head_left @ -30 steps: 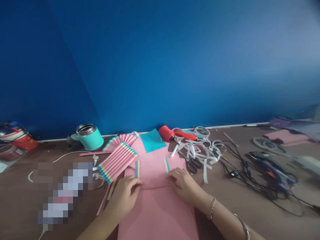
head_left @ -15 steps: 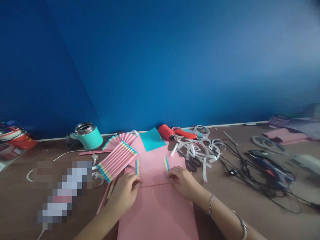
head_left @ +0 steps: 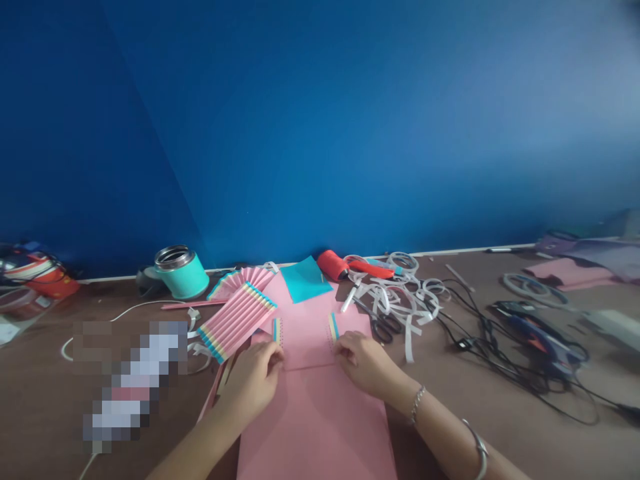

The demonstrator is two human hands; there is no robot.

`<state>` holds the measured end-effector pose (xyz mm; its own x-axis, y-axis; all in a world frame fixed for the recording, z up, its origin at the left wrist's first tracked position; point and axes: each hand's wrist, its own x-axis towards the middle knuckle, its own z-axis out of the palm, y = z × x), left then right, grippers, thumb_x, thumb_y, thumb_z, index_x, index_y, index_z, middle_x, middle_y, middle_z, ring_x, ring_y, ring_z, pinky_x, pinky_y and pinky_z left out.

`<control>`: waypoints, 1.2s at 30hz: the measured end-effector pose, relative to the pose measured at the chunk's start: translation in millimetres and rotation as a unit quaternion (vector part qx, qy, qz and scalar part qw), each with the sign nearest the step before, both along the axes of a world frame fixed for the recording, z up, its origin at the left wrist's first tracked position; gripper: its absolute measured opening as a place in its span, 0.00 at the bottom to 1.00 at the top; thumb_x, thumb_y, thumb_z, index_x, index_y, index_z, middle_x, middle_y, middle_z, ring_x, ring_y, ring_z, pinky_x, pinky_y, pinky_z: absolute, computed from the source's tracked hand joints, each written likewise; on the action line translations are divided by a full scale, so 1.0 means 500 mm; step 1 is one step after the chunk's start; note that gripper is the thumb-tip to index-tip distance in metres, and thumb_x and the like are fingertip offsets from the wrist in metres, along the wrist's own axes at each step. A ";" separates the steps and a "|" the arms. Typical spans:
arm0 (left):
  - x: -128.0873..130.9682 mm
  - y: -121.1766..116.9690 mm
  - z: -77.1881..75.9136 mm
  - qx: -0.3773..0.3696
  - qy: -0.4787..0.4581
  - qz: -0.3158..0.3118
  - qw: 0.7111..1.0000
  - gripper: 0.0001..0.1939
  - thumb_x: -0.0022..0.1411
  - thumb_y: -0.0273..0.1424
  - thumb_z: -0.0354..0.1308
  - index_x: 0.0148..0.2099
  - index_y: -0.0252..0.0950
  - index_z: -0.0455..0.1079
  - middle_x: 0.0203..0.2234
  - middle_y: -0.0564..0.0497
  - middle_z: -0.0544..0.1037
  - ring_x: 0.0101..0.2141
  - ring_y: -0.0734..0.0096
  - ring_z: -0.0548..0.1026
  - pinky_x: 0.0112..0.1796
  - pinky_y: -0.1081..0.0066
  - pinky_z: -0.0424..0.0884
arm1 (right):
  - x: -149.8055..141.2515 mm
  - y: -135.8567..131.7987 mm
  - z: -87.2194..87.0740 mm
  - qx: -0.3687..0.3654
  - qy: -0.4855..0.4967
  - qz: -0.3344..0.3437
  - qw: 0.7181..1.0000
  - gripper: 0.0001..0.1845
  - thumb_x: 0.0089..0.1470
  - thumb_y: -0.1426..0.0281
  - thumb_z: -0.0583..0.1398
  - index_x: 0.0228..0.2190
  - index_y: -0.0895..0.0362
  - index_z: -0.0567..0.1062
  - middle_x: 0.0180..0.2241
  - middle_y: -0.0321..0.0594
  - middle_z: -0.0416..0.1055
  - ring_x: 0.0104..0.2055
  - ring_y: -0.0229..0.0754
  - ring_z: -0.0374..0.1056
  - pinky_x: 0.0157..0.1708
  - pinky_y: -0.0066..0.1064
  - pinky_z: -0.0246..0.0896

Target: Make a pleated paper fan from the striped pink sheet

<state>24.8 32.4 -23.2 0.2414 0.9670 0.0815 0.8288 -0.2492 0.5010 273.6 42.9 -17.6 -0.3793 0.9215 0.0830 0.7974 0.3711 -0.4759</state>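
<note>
A pink paper piece [head_left: 306, 343] with blue and yellow strips along both sides lies in front of me. My left hand [head_left: 256, 375] is closed in a pinch at its left edge, fingers curled. Opposite it, my right hand [head_left: 367, 363] pinches the right edge, with thumb and fingertips together. Both hands hide the near corners of the piece. Beneath and nearer to me spreads a larger pink sheet [head_left: 315, 427]. Just beyond my left hand rests a pleated pink paper fan piece [head_left: 239, 321] with blue and yellow ends.
A turquoise mug [head_left: 183, 277] stands at the back left. Behind the pink piece are a blue paper square [head_left: 306, 280] and a red thread spool [head_left: 331, 265]. Scissors [head_left: 385, 328], white paper strips [head_left: 395, 297], black cables [head_left: 493, 353] and a glue gun [head_left: 547, 350] lie to the right.
My left fingers curl slightly more at the left edge. The right hand stays almost in place. The view shifts slightly, and the pink piece keeps its position between my hands.
</note>
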 end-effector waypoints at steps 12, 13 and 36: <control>0.022 -0.020 0.017 0.132 0.160 -0.186 0.960 0.28 0.57 0.14 0.48 0.51 0.48 0.70 0.45 0.48 0.70 0.44 0.58 0.67 0.42 0.61 0.64 | -0.011 -0.022 -0.014 0.140 -0.083 0.119 0.979 0.21 0.57 0.81 0.51 0.45 0.49 0.73 0.42 0.43 0.66 0.41 0.45 0.59 0.39 0.35 0.50; 0.022 -0.019 0.017 0.126 0.165 -0.198 0.958 0.28 0.57 0.15 0.48 0.52 0.49 0.70 0.45 0.48 0.70 0.45 0.58 0.67 0.42 0.61 0.64 | -0.013 -0.022 -0.018 0.147 -0.084 0.136 0.976 0.20 0.58 0.80 0.51 0.45 0.49 0.73 0.42 0.43 0.66 0.41 0.45 0.58 0.39 0.35 0.50; -0.033 0.002 0.029 0.024 -0.281 0.095 0.955 0.12 0.57 0.34 0.51 0.41 0.35 0.69 0.32 0.48 0.75 0.35 0.62 0.74 0.37 0.65 0.71 | 0.012 -0.012 -0.003 0.175 0.069 0.075 0.979 0.11 0.51 0.79 0.56 0.32 0.56 0.76 0.29 0.40 0.73 0.33 0.42 0.65 0.35 0.34 0.52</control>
<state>8.5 33.2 -8.8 -0.0325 0.9810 0.1914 0.4646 -0.1548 0.8719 279.5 36.7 -19.3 -0.4703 0.7629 0.4437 0.6587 0.6380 -0.3988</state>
